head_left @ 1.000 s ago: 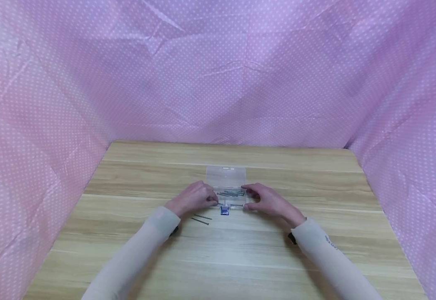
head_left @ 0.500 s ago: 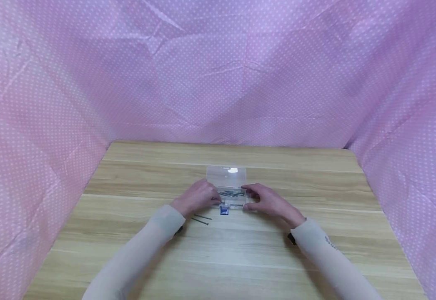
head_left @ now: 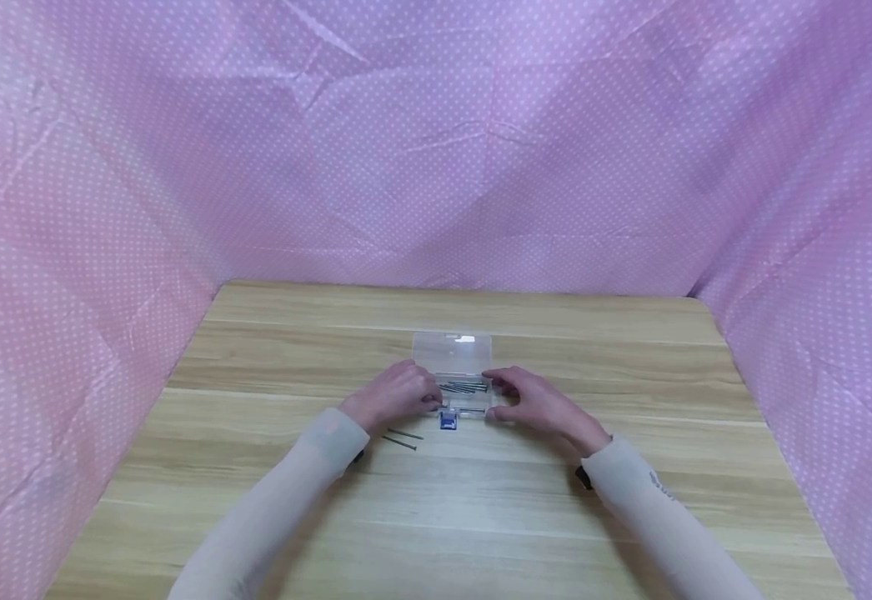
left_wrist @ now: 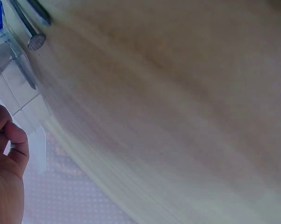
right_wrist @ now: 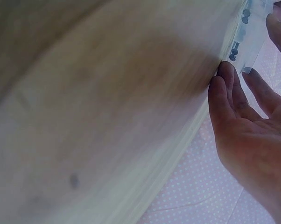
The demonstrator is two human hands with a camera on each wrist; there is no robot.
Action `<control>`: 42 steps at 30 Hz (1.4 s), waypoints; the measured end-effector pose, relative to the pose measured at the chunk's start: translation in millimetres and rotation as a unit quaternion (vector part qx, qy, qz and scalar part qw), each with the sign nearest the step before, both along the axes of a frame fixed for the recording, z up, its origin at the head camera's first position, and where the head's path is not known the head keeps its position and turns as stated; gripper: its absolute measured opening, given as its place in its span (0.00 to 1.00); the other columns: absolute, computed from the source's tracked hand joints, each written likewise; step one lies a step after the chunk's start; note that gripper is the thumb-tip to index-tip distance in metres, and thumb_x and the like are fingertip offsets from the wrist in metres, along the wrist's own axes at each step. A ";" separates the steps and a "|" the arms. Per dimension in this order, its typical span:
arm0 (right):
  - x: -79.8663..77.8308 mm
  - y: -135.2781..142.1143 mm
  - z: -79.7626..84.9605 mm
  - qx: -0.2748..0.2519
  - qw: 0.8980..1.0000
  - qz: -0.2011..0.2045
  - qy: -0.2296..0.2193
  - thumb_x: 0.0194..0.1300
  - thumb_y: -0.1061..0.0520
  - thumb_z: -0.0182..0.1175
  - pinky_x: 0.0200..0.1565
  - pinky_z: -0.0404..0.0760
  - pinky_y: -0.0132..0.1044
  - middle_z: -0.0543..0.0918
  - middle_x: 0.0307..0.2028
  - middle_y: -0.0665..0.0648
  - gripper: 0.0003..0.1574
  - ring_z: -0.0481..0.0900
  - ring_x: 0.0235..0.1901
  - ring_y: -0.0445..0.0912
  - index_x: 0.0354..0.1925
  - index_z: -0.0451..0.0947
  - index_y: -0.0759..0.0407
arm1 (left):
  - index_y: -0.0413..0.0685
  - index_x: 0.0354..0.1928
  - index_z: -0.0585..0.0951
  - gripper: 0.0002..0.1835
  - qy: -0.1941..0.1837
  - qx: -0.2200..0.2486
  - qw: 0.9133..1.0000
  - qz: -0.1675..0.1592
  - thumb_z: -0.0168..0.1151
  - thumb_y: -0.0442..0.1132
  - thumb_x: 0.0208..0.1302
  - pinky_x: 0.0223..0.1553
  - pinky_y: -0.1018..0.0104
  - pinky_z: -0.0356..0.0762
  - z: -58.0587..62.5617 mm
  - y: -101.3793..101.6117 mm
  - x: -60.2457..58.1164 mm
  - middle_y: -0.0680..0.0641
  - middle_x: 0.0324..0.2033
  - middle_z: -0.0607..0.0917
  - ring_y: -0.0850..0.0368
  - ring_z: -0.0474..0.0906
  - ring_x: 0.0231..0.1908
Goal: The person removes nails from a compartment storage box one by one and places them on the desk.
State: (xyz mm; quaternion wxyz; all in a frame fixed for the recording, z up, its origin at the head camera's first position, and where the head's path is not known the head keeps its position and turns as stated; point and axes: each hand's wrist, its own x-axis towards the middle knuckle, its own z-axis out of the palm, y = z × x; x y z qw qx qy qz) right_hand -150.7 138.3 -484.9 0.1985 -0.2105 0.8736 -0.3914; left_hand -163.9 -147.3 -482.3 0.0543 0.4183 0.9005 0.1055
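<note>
With the right hand (head_left: 541,404) gripping the clear hinged box (head_left: 468,399) midway across the desk (head_left: 436,533), nearer its far edge, and the left hand (head_left: 397,390) bent over whatever it may hold, unseen, a dipping left cuff (head_left: 331,437) could scatter the loose nails (head_left: 400,442).

Pink fabric printed with small white polka dots encloses the worktop (head_left: 511,533) on 3 sides: a back panel (head_left: 406,158), a left panel (head_left: 53,275) and a right panel (head_left: 834,267). Creases run through all 3, and a soft shadow edge slants across the back one, where the pink turns violet. The worktop has pale wood grain, with darker streaks running side to side and rounded far corners. Light leaves a whitish sheen on its near middle.
</note>
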 end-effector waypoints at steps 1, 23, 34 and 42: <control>0.1 -0.4 0.0 -0.001 1.000 0.001 0.000 0.62 0.48 0.75 0.63 0.76 0.54 0.79 0.60 0.57 0.46 0.77 0.58 0.52 0.73 0.70 0.57 | 0.54 0.42 0.91 0.05 0.000 0.005 1.000 -0.002 0.69 0.39 0.68 0.49 0.62 0.80 -0.4 -1.0 0.0 0.56 0.36 0.90 0.62 0.84 0.36; -0.6 -1.5 4.6 0.031 0.999 0.005 0.014 0.61 0.49 0.75 0.60 0.77 0.51 0.80 0.56 0.56 0.47 0.76 0.53 0.50 0.73 0.70 0.59 | 0.52 0.73 0.72 0.50 -0.077 0.085 0.976 0.183 0.78 0.65 0.52 0.65 0.49 0.72 1.6 -44.9 21.1 0.46 0.62 0.77 0.48 0.73 0.60; -2.0 2.9 6.6 0.037 0.999 0.015 0.023 0.61 0.50 0.74 0.56 0.78 0.47 0.80 0.53 0.55 0.48 0.75 0.49 0.49 0.73 0.69 0.62 | 0.55 0.73 0.74 0.44 -0.138 0.090 0.963 0.211 0.77 0.60 0.56 0.71 0.46 0.66 -6.0 -43.6 21.0 0.48 0.69 0.77 0.47 0.71 0.69; 2.3 3.4 11.5 0.025 0.997 -0.032 0.062 0.66 0.48 0.71 0.58 0.80 0.54 0.81 0.57 0.61 0.40 0.80 0.54 0.54 0.70 0.72 0.62 | 0.54 0.73 0.74 0.43 -0.166 0.103 0.955 0.222 0.77 0.58 0.57 0.72 0.48 0.65 -7.3 -38.9 16.7 0.49 0.70 0.76 0.48 0.70 0.70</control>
